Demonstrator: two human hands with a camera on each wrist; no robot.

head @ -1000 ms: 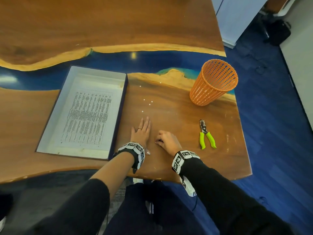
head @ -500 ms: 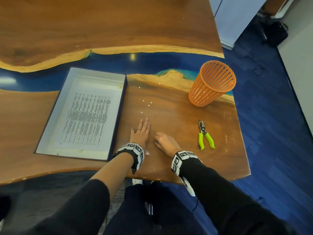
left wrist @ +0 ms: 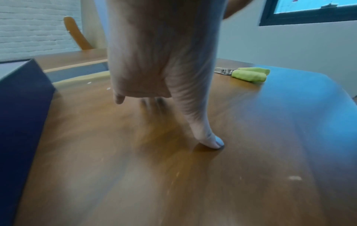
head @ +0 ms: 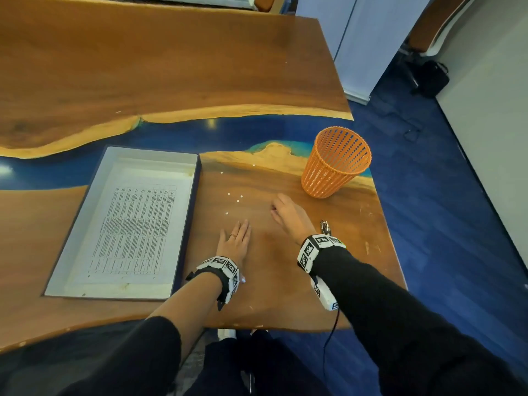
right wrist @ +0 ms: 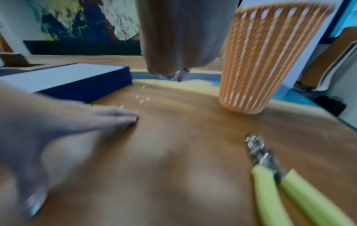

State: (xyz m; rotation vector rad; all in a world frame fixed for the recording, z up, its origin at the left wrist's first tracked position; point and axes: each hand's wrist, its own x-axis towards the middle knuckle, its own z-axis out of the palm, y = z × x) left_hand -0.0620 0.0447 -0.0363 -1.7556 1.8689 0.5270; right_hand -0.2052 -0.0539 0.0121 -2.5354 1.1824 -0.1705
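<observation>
My left hand (head: pixel 233 241) lies flat and open on the wooden table (head: pixel 271 267), fingers straight; the right wrist view shows the left hand (right wrist: pixel 67 122) too. My right hand (head: pixel 287 217) hovers just left of the orange mesh basket (head: pixel 337 167), its fingers curled down. Blur hides whether those fingers pinch anything. Several small white paper dots (head: pixel 237 196) lie scattered ahead of both hands. A hole punch with green handles (right wrist: pixel 280 183) lies to the right; in the head view my right wrist covers all but the metal tip of the hole punch (head: pixel 325 226).
A shallow dark blue box (head: pixel 187 232) holding a printed sheet (head: pixel 134 232) sits left of my left hand. The table's right edge (head: pixel 391 252) runs close past the basket and punch, with blue floor beyond. A white cabinet (head: pixel 357 38) stands at the far right.
My right hand has lifted off the table and moved forward and right, toward the basket, now covering the hole punch in the head view. My left hand has stayed flat in place.
</observation>
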